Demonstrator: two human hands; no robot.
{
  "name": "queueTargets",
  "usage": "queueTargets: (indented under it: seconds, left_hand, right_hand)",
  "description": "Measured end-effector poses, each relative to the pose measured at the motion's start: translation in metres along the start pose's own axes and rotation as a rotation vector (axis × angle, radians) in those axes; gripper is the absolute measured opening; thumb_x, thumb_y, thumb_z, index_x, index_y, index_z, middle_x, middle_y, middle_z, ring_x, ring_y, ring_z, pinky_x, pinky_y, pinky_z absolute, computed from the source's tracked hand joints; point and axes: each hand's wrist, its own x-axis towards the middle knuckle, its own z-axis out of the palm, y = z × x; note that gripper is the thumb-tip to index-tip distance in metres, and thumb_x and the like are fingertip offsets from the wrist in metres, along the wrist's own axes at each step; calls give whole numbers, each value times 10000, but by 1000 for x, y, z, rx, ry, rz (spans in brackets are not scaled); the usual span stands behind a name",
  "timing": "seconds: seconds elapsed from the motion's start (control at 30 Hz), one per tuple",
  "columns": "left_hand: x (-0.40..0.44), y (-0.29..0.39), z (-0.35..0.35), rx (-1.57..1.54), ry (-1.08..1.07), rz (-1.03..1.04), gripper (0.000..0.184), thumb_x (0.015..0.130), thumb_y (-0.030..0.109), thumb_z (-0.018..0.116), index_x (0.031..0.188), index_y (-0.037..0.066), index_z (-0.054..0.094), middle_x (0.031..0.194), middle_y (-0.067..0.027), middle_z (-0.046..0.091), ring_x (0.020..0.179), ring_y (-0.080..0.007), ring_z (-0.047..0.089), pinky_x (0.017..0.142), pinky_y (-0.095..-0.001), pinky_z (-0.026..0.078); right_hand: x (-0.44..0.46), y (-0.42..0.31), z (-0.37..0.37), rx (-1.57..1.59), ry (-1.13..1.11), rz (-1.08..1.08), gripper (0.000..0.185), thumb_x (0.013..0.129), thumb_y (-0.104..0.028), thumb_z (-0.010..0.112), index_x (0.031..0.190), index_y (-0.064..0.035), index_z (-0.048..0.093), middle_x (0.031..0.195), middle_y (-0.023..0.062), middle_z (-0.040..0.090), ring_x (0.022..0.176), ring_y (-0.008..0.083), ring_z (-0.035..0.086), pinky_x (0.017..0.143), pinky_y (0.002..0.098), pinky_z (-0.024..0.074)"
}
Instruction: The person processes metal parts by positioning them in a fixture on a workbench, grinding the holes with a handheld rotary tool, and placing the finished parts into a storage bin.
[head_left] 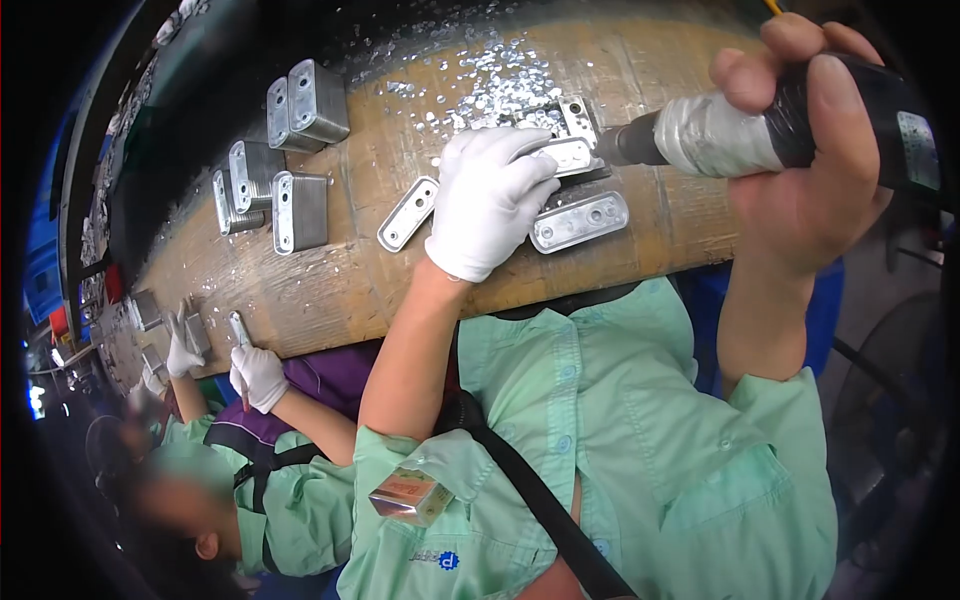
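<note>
Right hand (810, 195), bare, closed around tape-wrapped power driver (715, 138), upper right; nose right by oblong metal part (572, 154), upper centre. Left hand (488, 195), white-gloved, half-curled, touching that part's left end; can't tell if gripped, glove blocks view. Similar parts either side below. Shiny discs (495, 75) top centre, metal stacks (318, 102) upper left, on table (365, 170).
</note>
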Motion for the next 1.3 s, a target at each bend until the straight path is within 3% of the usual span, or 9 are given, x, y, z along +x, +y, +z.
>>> queueTargets:
  seconds: [0.1, 0.5, 0.63, 1.0, 1.13, 1.3]
  left_hand:
    - [-4, -6, 4, -14, 27, 7, 222, 748, 110, 835, 937, 120, 720, 1147, -63, 737, 1049, -276, 668, 946, -412, 458]
    - [-9, -13, 11, -40, 102, 37, 271, 733, 121, 858, 957, 141, 709, 1155, -45, 724, 1029, -273, 664, 938, -423, 455]
    - [-7, -13, 14, -35, 120, 21, 154, 746, 186, 821, 849, 164, 708, 1121, 1, 725, 1024, -237, 647, 946, -422, 437]
    - [-11, -17, 19, -94, 194, 40, 206, 724, 186, 845, 852, 156, 686, 1146, 6, 725, 1022, -227, 648, 968, -420, 435]
    - [-12, -17, 20, -94, 191, 36, 207, 726, 187, 846, 859, 158, 691, 1147, 10, 722, 1019, -225, 646, 965, -418, 435]
    - [-10, -17, 19, -102, 177, 35, 208, 732, 186, 841, 869, 156, 687, 1133, 13, 720, 1020, -222, 649, 962, -417, 434]
  right_hand:
    - [-1, 17, 27, -131, 72, -118, 346, 947, -135, 657, 1257, -44, 532, 975, 101, 683, 666, 158, 640, 646, 311, 566]
    - [0, 36, 41, -222, -46, -110, 326, 927, -113, 679, 1202, -12, 535, 887, 116, 659, 632, 149, 616, 609, 292, 542]
    - [7, 28, 52, -323, 17, -34, 315, 918, -110, 696, 1176, -8, 546, 846, 118, 655, 622, 149, 625, 601, 291, 542]
    - [8, 38, 49, -295, -120, -180, 334, 933, -89, 677, 1225, -4, 540, 931, 140, 682, 671, 147, 656, 631, 292, 567]
    - [2, 21, 72, -302, -33, 0, 327, 925, -82, 686, 1199, 1, 528, 864, 121, 663, 643, 143, 641, 609, 292, 560]
    - [3, 47, 50, -248, -153, -37, 305, 919, -63, 683, 1170, -3, 520, 804, 91, 641, 628, 135, 627, 596, 287, 546]
